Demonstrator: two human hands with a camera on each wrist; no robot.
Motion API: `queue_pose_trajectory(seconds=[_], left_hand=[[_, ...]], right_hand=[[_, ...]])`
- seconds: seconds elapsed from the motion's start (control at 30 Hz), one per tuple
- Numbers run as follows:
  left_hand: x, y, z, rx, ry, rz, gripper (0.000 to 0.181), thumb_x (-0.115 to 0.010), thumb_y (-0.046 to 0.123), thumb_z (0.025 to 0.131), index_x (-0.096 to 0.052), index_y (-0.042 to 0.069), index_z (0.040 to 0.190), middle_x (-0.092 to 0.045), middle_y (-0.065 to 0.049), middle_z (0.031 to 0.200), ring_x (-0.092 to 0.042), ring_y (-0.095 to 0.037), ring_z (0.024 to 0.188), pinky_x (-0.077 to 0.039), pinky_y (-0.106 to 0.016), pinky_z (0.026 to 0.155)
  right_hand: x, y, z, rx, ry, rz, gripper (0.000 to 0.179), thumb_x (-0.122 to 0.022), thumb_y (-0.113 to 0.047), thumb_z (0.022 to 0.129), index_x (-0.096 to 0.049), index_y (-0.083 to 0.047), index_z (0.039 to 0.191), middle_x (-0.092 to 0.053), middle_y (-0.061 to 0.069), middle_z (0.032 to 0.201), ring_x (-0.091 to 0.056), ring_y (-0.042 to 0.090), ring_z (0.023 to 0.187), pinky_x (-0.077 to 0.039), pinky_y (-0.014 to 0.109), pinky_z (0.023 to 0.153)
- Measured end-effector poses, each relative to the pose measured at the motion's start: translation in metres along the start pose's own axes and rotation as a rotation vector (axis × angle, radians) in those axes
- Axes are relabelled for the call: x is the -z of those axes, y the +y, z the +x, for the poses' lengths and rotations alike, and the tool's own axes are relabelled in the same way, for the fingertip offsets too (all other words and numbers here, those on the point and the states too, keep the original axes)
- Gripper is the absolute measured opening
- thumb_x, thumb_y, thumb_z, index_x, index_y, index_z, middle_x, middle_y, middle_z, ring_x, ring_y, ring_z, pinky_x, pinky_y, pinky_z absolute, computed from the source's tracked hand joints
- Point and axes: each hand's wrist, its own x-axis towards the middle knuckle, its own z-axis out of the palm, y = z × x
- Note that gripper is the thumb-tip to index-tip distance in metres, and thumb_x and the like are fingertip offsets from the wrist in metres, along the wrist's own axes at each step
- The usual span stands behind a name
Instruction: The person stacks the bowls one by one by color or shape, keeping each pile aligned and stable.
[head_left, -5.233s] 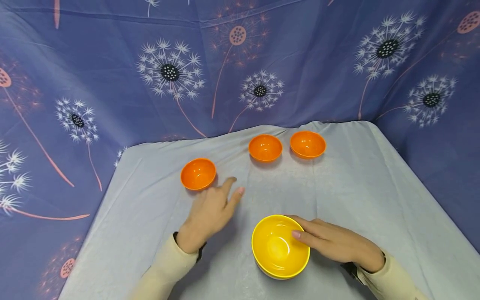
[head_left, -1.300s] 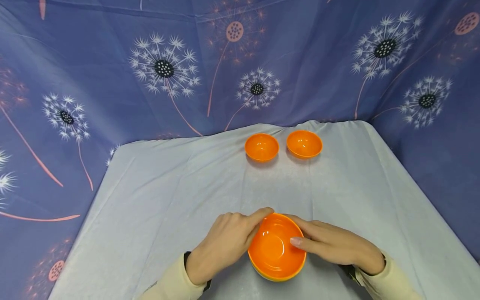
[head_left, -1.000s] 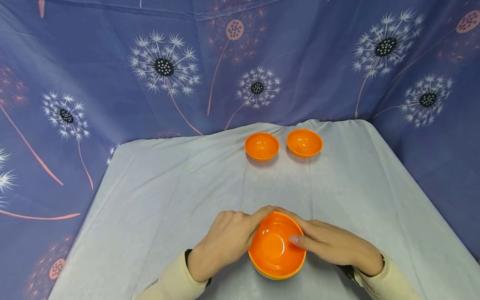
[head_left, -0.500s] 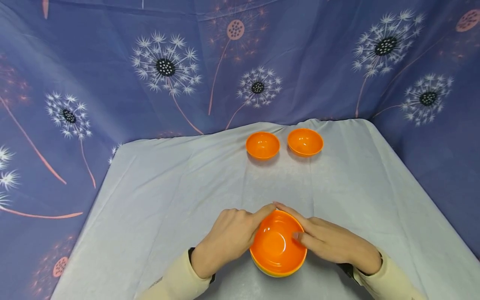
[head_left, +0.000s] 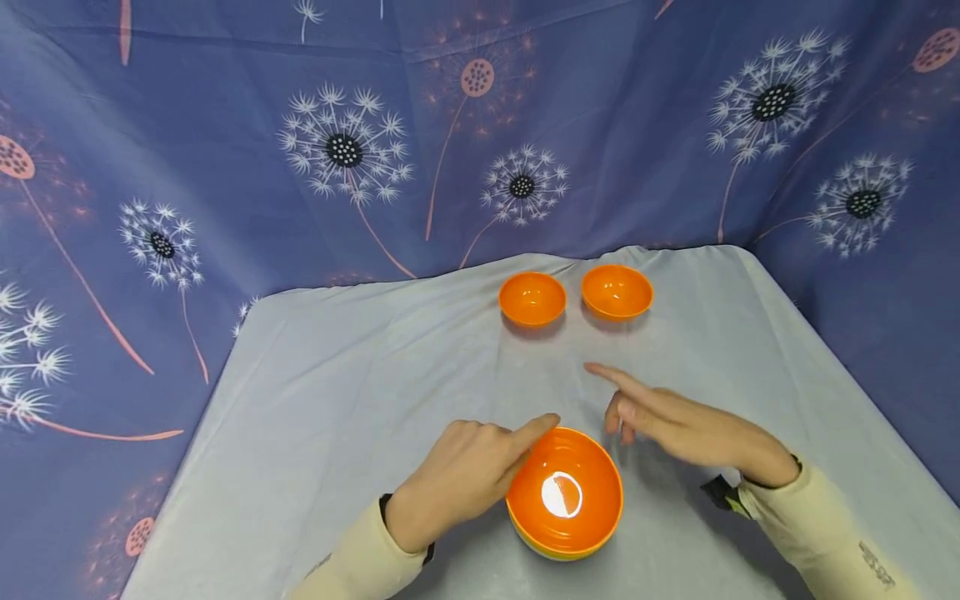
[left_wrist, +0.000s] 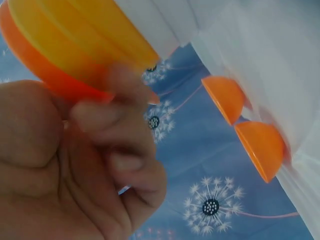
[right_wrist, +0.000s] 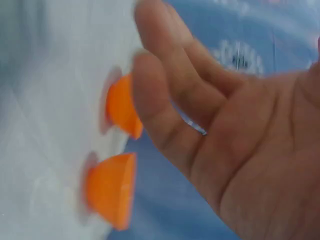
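Observation:
An orange bowl (head_left: 564, 467) sits nested in a yellow bowl (head_left: 564, 556) near the front of the table; only a band of the yellow one shows beneath the orange rim in the head view. My left hand (head_left: 465, 467) holds this stack at its left rim, and in the left wrist view its fingers curl beside the yellow wall (left_wrist: 95, 40). Apart from the stack, my right hand (head_left: 686, 425) hovers to its right and behind, index finger extended towards the back, holding nothing. Two more orange bowls, a left one (head_left: 532, 300) and a right one (head_left: 617, 293), stand at the back.
A pale grey cloth (head_left: 337, 400) covers the table. Behind it and along the sides hangs a blue curtain (head_left: 637, 125) with a dandelion print. The two back bowls stand close to the table's far edge, a small gap between them.
The left orange bowl was brought from the table's left and nested in the yellow bowl. In the last half second my right hand let go of the stack and moved back and right.

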Motion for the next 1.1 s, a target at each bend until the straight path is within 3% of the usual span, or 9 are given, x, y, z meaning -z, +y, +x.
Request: queue_pose_trajectory(seconds=[0.07,0.17,0.27,0.33,0.43,0.63,0.87,1.1], left_hand=[[0.002,-0.001,0.000,0.013,-0.011,-0.045,0.040,-0.052,0.031,0.113,-0.057,0.021,0.152,-0.058,0.009,0.070,-0.055,-0.007,0.059,-0.046,-0.029,0.055],[0.004,0.000,-0.004,0.031,-0.052,-0.111,0.059,-0.046,0.053,0.112,-0.048,0.019,0.161,-0.074,0.002,0.109,-0.072,-0.013,0.094,-0.058,-0.036,0.080],[0.005,0.004,-0.007,0.026,-0.111,-0.147,0.090,-0.055,0.074,0.099,-0.036,0.017,0.167,-0.063,-0.002,0.147,-0.066,-0.019,0.127,-0.054,-0.041,0.103],[0.004,0.007,-0.008,0.019,-0.134,-0.145,0.110,-0.064,0.083,0.087,-0.032,0.016,0.169,-0.055,0.000,0.157,-0.061,-0.020,0.133,-0.051,-0.041,0.107],[0.002,0.010,-0.007,0.009,-0.132,-0.120,0.128,-0.072,0.090,0.073,-0.029,0.017,0.169,-0.053,0.005,0.157,-0.062,-0.016,0.129,-0.053,-0.039,0.104],[0.000,0.009,-0.006,-0.063,-0.103,-0.013,0.143,-0.077,0.094,0.061,-0.031,0.011,0.168,-0.056,0.007,0.149,-0.063,-0.011,0.116,-0.052,-0.031,0.097],[0.001,0.011,-0.003,-0.086,-0.085,0.012,0.129,-0.078,0.088,0.067,-0.042,0.005,0.160,-0.064,0.003,0.134,-0.067,-0.009,0.106,-0.052,-0.029,0.094],[0.002,0.014,-0.002,-0.096,-0.065,0.011,0.122,-0.083,0.082,0.065,-0.049,0.004,0.152,-0.066,0.002,0.127,-0.066,-0.006,0.101,-0.053,-0.024,0.092]], right_hand=[[0.019,0.012,0.007,-0.074,0.067,0.104,0.054,-0.028,-0.026,0.120,-0.015,-0.013,0.170,-0.066,0.015,0.113,-0.069,0.029,0.090,-0.054,0.036,0.078],[0.042,0.032,0.020,-0.247,0.193,0.253,0.066,-0.024,-0.045,0.118,0.002,-0.012,0.170,-0.061,0.021,0.121,-0.071,0.030,0.091,-0.056,0.038,0.075],[0.058,0.055,0.035,-0.386,0.298,0.429,0.083,-0.027,-0.056,0.115,0.025,-0.016,0.166,-0.060,0.017,0.119,-0.073,0.024,0.089,-0.058,0.036,0.074],[0.066,0.070,0.043,-0.441,0.332,0.547,0.089,-0.028,-0.059,0.113,0.037,-0.019,0.160,-0.061,0.012,0.114,-0.073,0.020,0.088,-0.059,0.034,0.075],[0.075,0.085,0.053,-0.478,0.347,0.662,0.091,-0.028,-0.057,0.114,0.044,-0.020,0.155,-0.066,0.008,0.108,-0.074,0.017,0.088,-0.059,0.032,0.077],[0.078,0.098,0.069,-0.503,0.332,0.702,0.092,-0.032,-0.050,0.115,0.045,-0.017,0.153,-0.071,0.010,0.108,-0.075,0.017,0.088,-0.060,0.031,0.080],[0.074,0.108,0.079,-0.486,0.372,0.773,0.083,-0.035,-0.032,0.118,0.036,-0.014,0.156,-0.077,0.009,0.099,-0.074,0.014,0.078,-0.060,0.027,0.075],[0.071,0.112,0.079,-0.458,0.401,0.802,0.075,-0.032,-0.013,0.114,0.030,-0.014,0.156,-0.077,0.006,0.095,-0.072,0.012,0.075,-0.058,0.024,0.073]])
